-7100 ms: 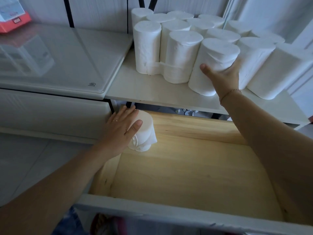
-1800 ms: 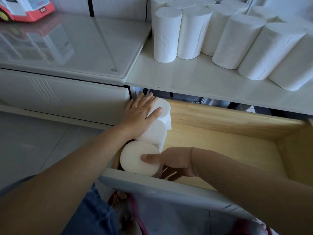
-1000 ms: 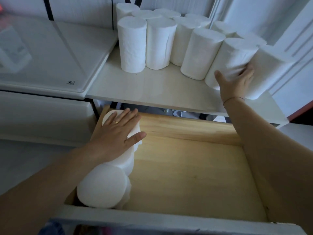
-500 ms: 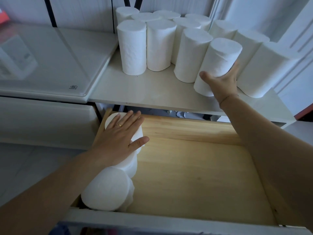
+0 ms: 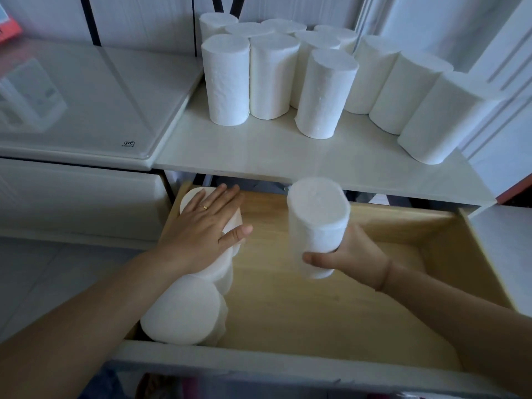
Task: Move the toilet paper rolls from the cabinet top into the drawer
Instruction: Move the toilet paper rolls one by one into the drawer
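My right hand (image 5: 349, 256) grips a white toilet paper roll (image 5: 316, 223) by its lower part and holds it above the open wooden drawer (image 5: 302, 306). My left hand (image 5: 205, 226) rests flat, fingers straight, on a row of rolls (image 5: 184, 315) that lie end to end along the drawer's left wall. Several more rolls (image 5: 325, 93) stand upright on the white cabinet top (image 5: 273, 156) behind the drawer.
The drawer's white front panel (image 5: 259, 367) runs along the bottom of the view. A glossy white appliance lid (image 5: 86, 105) adjoins the cabinet top on the left. A white panelled wall (image 5: 503, 82) borders the rolls on the right.
My right hand has lifted a roll off the cabinet top and brought it down and toward me over the drawer. My left hand has stayed on the rolls in the drawer.
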{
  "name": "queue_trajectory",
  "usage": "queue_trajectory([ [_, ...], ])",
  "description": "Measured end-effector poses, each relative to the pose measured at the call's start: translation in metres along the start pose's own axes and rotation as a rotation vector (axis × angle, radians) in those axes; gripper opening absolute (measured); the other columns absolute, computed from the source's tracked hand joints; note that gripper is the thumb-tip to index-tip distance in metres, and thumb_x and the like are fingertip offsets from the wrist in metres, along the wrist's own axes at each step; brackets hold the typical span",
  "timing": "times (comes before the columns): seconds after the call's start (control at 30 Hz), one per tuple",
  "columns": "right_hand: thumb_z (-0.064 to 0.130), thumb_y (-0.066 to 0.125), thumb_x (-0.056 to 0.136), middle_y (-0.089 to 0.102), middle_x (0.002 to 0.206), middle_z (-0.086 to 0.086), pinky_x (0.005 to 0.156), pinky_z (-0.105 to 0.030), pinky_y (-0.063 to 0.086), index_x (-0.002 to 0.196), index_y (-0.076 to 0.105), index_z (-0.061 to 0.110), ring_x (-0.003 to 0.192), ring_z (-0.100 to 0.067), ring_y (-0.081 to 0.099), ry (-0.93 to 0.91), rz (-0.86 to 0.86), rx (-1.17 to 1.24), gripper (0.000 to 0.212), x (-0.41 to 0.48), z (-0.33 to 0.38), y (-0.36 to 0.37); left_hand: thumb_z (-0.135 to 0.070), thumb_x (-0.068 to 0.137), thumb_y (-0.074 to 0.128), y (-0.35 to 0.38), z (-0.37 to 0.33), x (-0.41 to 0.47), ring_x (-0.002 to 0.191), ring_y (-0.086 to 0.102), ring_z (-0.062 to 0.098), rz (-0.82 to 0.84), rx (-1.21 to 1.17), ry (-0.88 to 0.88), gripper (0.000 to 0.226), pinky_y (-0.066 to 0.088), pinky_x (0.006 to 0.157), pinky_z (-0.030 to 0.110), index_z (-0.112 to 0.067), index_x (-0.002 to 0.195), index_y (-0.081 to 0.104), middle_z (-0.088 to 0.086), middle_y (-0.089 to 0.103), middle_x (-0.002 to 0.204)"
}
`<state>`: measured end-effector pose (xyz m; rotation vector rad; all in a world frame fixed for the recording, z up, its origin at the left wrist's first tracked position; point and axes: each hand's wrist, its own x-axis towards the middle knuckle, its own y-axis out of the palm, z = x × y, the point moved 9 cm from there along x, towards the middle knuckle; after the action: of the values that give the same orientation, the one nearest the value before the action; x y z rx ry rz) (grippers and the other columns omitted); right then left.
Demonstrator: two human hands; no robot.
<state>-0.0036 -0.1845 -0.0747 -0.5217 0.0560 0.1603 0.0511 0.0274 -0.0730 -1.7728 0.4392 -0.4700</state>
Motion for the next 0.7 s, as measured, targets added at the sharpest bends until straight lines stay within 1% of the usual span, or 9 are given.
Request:
queue_trajectory([
  [0.1, 0.021, 0.087, 0.058, 0.052, 0.131, 0.003, 0.099, -0.038, 0.048, 0.143, 0.026, 0.025, 0.121, -0.015, 0.052, 0.146, 0.0, 0.118, 0.105, 0.005, -0.04, 0.019, -0.075, 0.08, -0.004, 0.001, 0.0, -0.001, 0.135, -0.02, -0.009, 0.008, 0.005, 0.002, 0.08, -0.022, 0.105, 0.015, -0.032, 0.147, 0.002, -0.021, -0.01, 0.151],
  [0.2, 0.005, 0.088, 0.061, 0.046, 0.132, 0.004, 0.101, -0.033, 0.042, 0.145, 0.02, 0.02, 0.123, -0.015, 0.045, 0.184, 0.007, 0.078, 0.109, 0.005, -0.061, 0.028, -0.074, 0.08, -0.005, 0.001, 0.0, -0.002, 0.135, -0.021, -0.009, 0.008, 0.004, 0.006, 0.079, -0.021, 0.106, 0.016, -0.033, 0.147, 0.0, -0.021, -0.011, 0.151],
  [0.27, 0.0, 0.085, 0.064, 0.045, 0.131, 0.005, 0.097, -0.026, 0.042, 0.145, 0.019, 0.019, 0.124, -0.014, 0.043, 0.189, 0.057, 0.064, 0.107, 0.003, -0.065, 0.033, -0.074, 0.08, -0.004, 0.002, 0.0, -0.001, 0.134, -0.022, -0.009, 0.009, -0.001, 0.007, 0.079, -0.021, 0.107, 0.017, -0.033, 0.147, 0.0, -0.021, -0.011, 0.151],
  [0.3, 0.002, 0.085, 0.065, 0.046, 0.133, 0.005, 0.094, -0.023, 0.043, 0.146, 0.019, 0.02, 0.125, -0.015, 0.044, 0.199, 0.11, 0.079, 0.106, 0.001, -0.064, 0.034, -0.074, 0.08, -0.004, 0.002, 0.0, -0.001, 0.135, -0.021, -0.009, 0.006, -0.001, 0.007, 0.079, -0.021, 0.107, 0.017, -0.032, 0.147, 0.0, -0.021, -0.011, 0.151],
  [0.37, 0.023, 0.087, 0.062, 0.05, 0.134, 0.007, 0.089, -0.02, 0.049, 0.145, 0.026, 0.028, 0.125, -0.014, 0.049, 0.252, 0.26, 0.123, 0.103, -0.004, -0.058, 0.033, -0.074, 0.08, -0.003, 0.002, 0.0, -0.001, 0.135, -0.021, -0.008, 0.008, 0.001, 0.009, 0.079, -0.02, 0.107, 0.017, -0.032, 0.147, 0.0, -0.02, -0.011, 0.151],
  [0.47, 0.06, 0.075, 0.067, 0.054, 0.131, 0.009, 0.084, -0.03, 0.056, 0.135, 0.035, 0.042, 0.109, -0.018, 0.064, 0.435, 0.392, 0.175, 0.081, -0.011, -0.051, 0.019, -0.074, 0.08, -0.004, 0.003, 0.0, -0.001, 0.136, -0.02, -0.006, 0.009, 0.009, 0.01, 0.079, -0.02, 0.107, 0.019, -0.032, 0.147, -0.001, -0.02, -0.012, 0.151],
  [0.53, 0.063, 0.058, 0.081, 0.056, 0.129, -0.003, 0.069, -0.033, 0.056, 0.133, 0.042, 0.031, 0.09, -0.03, 0.071, 0.613, 0.346, 0.32, 0.063, -0.012, -0.052, 0.014, -0.074, 0.08, -0.005, 0.003, 0.0, -0.001, 0.136, -0.021, -0.007, 0.005, 0.012, 0.014, 0.079, -0.02, 0.107, 0.019, -0.032, 0.147, -0.001, -0.02, -0.012, 0.151],
  [0.6, 0.053, 0.057, 0.086, 0.056, 0.118, -0.02, 0.056, -0.032, 0.056, 0.133, 0.043, 0.011, 0.076, -0.037, 0.07, 0.777, 0.252, 0.486, 0.064, -0.016, -0.055, 0.019, -0.074, 0.08, -0.005, 0.003, 0.001, -0.001, 0.136, -0.02, -0.007, 0.003, 0.017, 0.012, 0.079, -0.021, 0.106, 0.017, -0.032, 0.147, -0.001, -0.021, -0.012, 0.15],
  [0.7, 0.037, 0.068, 0.085, 0.053, 0.117, -0.029, 0.059, -0.044, 0.062, 0.133, 0.035, -0.001, 0.071, -0.039, 0.07, 0.93, 0.117, 0.792, 0.069, -0.023, -0.05, 0.045, -0.074, 0.08, -0.005, 0.004, 0.002, -0.001, 0.136, -0.02, -0.006, 0.004, 0.016, 0.005, 0.078, -0.02, 0.107, 0.019, -0.033, 0.146, -0.003, -0.02, -0.012, 0.151],
])
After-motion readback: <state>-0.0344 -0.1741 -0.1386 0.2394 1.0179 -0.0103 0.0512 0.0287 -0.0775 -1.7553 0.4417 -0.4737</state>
